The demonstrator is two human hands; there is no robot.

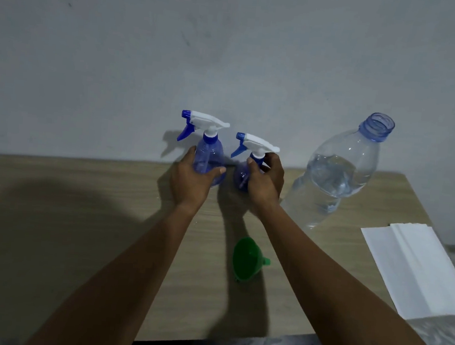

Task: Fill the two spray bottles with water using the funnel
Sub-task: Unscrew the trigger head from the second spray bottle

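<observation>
Now | L hand (192, 181) holds left btl (208, 154) | R hand (265, 181) right btl (258, 147) | upright, nozzles left

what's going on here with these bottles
A person is working at a wooden table. The left hand grips the body of the left spray bottle, and the right hand grips the neck of the right spray bottle. Both trigger heads are on. The green funnel lies on its side between the forearms, untouched. The uncapped water bottle, partly full, is to the right.
</observation>
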